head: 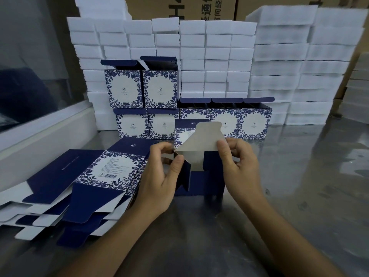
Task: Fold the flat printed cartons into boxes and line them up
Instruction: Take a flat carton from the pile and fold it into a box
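I hold a half-formed blue-and-white printed carton (201, 177) over the table's middle, its grey inner flap (201, 140) raised. My left hand (159, 176) grips its left side, thumb on the flap's lower edge. My right hand (239, 166) pinches the flap's right edge. A stack of flat cartons (79, 186) lies fanned out to the left. Several folded boxes (253, 122) with open lids stand in a row at the back, and two more (143, 88) sit on top of the row's left end.
The grey metal table (299, 186) reflects light on the right. Tall stacks of white foam blocks (279, 66) form a wall behind the boxes, with brown shipping cartons (179, 7) beyond. A white ledge (50, 132) runs along the left.
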